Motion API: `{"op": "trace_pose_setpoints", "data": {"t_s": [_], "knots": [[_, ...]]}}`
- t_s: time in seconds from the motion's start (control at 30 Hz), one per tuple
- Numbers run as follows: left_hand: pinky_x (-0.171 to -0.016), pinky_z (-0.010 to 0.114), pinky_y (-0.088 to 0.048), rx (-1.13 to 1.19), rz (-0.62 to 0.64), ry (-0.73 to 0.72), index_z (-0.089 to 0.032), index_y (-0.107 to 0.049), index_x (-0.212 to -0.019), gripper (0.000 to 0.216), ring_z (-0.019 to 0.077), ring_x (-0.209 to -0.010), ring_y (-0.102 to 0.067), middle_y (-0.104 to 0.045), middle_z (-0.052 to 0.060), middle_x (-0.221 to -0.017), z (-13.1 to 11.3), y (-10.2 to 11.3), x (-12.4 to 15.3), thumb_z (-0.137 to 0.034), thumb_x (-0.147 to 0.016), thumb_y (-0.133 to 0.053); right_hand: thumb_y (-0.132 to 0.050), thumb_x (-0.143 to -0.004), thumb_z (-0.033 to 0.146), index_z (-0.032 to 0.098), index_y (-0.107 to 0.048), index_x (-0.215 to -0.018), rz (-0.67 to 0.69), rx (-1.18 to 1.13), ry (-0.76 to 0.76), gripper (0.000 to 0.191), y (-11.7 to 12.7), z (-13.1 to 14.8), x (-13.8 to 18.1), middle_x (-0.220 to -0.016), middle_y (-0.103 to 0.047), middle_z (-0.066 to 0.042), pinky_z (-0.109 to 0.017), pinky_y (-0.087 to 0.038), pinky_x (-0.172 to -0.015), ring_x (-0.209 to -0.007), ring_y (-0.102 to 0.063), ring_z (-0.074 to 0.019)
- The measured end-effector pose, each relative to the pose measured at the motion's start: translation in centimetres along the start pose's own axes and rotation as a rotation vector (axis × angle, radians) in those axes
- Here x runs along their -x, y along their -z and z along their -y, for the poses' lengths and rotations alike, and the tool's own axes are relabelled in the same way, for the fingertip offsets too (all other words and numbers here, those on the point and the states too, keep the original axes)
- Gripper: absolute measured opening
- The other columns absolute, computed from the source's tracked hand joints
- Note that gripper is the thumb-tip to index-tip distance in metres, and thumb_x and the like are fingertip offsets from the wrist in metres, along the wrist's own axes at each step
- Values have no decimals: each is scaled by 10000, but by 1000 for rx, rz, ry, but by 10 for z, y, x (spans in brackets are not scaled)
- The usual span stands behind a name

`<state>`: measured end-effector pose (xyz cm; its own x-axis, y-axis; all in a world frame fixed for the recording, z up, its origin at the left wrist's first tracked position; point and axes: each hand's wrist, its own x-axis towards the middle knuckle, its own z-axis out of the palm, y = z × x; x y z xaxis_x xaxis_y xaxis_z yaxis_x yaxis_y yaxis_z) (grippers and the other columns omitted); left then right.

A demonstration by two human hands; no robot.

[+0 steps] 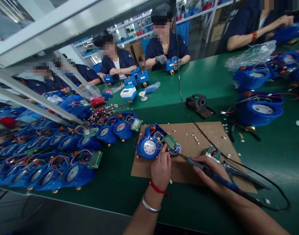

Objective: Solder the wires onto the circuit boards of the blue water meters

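Observation:
A blue water meter point(149, 146) lies on a brown cardboard sheet point(203, 137), with coloured wires and a small green circuit board point(170, 141) at its right side. My left hand point(161, 167) rests against the meter and pinches the wires beside the board. My right hand point(209, 173) grips a soldering iron point(214, 176) like a pen, its tip pointing left at the board. The iron's black cable point(274, 187) loops off to the right.
Many blue meters point(53, 156) with wires crowd the green table point(110, 182) on the left. More meters point(259, 112) lie at right, and a black iron stand point(198, 102) behind the cardboard. Several people work along the far edge. A metal frame point(41, 29) crosses the upper left.

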<state>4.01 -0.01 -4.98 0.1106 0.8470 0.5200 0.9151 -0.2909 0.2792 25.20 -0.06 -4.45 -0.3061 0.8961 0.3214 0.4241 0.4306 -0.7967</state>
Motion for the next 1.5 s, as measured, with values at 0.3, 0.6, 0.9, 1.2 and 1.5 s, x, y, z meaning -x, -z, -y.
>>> {"op": "trace_pose_setpoints", "data": {"t_s": [0.3, 0.6, 0.9, 1.2, 1.5], "knots": [[-756, 296, -587, 11, 18, 9, -187, -526, -988, 102, 214, -1091, -657, -601, 128, -1325, 1, 0, 1, -112, -934, -482, -585, -897, 245, 249, -590, -1079, 31, -43, -45, 182, 1, 0, -2, -931, -694, -25, -273, -491, -688, -814, -650, -169], [-707, 302, -576, 33, 20, 41, -207, -496, -917, 76, 205, -994, -690, -610, 127, -1312, 0, -1, 1, -131, -925, -502, -591, -897, 277, 252, -632, -1045, 45, -71, -103, 155, 4, 0, -4, -946, -703, -24, -273, -497, -709, -850, -657, -178], [-735, 302, -573, 97, 28, 51, -210, -499, -905, 79, 211, -1077, -659, -597, 136, -1324, -1, -1, 0, -131, -914, -506, -591, -904, 238, 270, -609, -1126, 135, -166, -32, 225, 8, -6, -2, -1038, -683, -24, -265, -505, -801, -948, -646, -167], [-693, 293, -566, 120, 22, 57, -202, -510, -887, 63, 203, -971, -693, -581, 143, -1343, 0, -3, 2, -145, -913, -507, -596, -897, 210, 254, -617, -1125, 156, -178, 27, 233, 12, -3, -7, -1032, -678, -44, -298, -509, -837, -956, -645, -177], [-639, 281, -561, 168, 15, 94, -205, -502, -874, 61, 184, -873, -705, -586, 151, -1336, -3, 0, 0, -154, -907, -498, -578, -900, 230, 234, -634, -1105, 122, -180, 29, 212, 12, 4, -7, -1016, -694, -61, -310, -523, -835, -951, -661, -194]]}}
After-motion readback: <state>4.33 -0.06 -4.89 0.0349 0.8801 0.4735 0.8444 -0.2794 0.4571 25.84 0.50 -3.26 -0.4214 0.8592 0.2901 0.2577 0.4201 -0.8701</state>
